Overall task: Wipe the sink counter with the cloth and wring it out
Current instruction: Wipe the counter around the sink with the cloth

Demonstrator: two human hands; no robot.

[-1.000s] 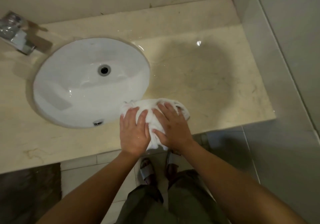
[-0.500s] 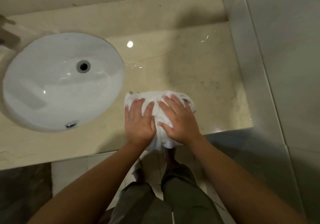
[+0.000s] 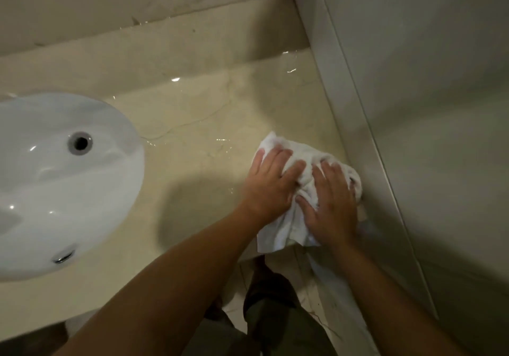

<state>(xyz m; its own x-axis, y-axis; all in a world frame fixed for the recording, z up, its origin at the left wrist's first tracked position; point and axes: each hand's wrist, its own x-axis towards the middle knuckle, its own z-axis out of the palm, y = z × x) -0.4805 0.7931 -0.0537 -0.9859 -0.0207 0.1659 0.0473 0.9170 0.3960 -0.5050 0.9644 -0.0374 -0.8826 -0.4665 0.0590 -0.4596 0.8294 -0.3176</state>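
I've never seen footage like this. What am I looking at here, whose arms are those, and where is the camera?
There is no machine here: the arms belong to a person, and the camera sits on their head, looking forward and down. That is why you also see their legs and the floor below. The beige surface is a stone sink counter with a white basin set into it on the left. Near the counter's right end, beside the side wall, lies a bunched white cloth. The left hand and right hand both press down on it, fingers spread. Glints on the counter suggest it is wet.
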